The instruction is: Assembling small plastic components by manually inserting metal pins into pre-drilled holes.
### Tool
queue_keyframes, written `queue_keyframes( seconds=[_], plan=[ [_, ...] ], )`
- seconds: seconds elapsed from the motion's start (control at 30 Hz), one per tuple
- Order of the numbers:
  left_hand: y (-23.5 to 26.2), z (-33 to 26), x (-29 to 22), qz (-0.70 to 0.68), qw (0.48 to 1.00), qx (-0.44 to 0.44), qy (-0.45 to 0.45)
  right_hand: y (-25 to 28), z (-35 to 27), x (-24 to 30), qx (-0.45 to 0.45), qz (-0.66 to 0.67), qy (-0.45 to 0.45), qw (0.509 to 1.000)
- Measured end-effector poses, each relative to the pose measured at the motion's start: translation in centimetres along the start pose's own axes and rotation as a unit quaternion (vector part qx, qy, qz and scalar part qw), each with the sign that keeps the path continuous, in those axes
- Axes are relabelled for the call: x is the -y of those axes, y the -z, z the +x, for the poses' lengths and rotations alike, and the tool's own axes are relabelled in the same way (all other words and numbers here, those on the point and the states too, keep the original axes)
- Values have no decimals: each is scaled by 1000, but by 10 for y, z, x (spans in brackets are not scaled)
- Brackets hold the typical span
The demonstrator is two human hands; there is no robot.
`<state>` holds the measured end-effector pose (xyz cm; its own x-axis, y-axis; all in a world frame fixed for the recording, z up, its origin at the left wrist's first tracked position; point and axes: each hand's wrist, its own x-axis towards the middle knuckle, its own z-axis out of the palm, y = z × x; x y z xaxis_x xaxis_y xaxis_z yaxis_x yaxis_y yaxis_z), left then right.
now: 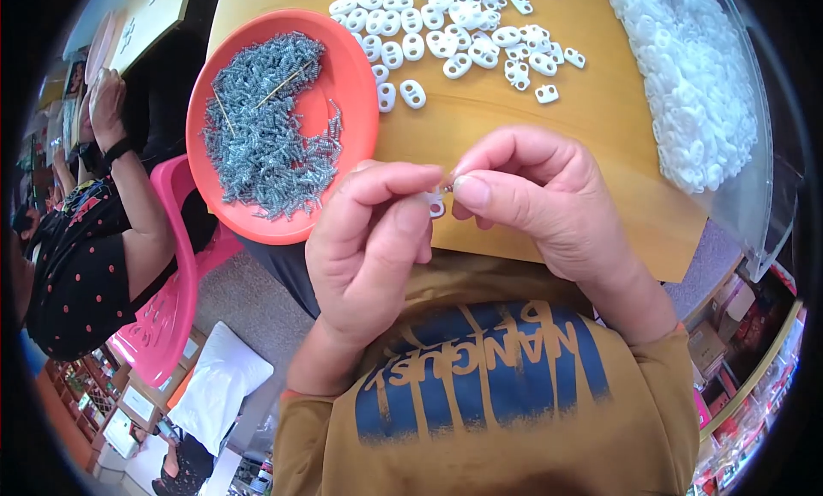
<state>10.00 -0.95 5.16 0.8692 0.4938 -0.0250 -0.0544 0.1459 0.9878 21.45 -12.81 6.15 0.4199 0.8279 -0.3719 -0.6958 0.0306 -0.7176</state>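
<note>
My left hand (369,247) and my right hand (536,196) meet close in front of my chest, over the near edge of the wooden table (480,119). Between their fingertips I pinch a small white plastic piece (436,206), mostly hidden by the fingers. A tiny metal spring (447,186) shows at the tips of my right thumb and forefinger. To the left, a round orange plate (351,84) holds a heap of small grey metal springs (266,127).
Several white oval two-hole plastic pieces (446,24) lie spread on the table behind my hands. A clear bag of the same white pieces (694,84) fills the right side. Another person (86,247) sits at the left on a pink chair (171,307).
</note>
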Motion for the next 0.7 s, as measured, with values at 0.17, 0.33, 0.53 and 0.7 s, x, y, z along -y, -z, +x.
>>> queue_keyframes(
  seconds=[0.17,0.33,0.53,0.7],
  plan=[
    [0,0,2,-150,988,-1,45,4,3,-6,-8,-17,5,1000],
    [4,-2,8,-183,981,16,70,2,3,-5,16,23,7,1000],
    [0,-3,8,-166,983,-1,73,3,5,-1,25,30,-3,999],
    [-1,-3,7,-148,987,2,68,5,4,-4,29,37,14,999]
  ],
)
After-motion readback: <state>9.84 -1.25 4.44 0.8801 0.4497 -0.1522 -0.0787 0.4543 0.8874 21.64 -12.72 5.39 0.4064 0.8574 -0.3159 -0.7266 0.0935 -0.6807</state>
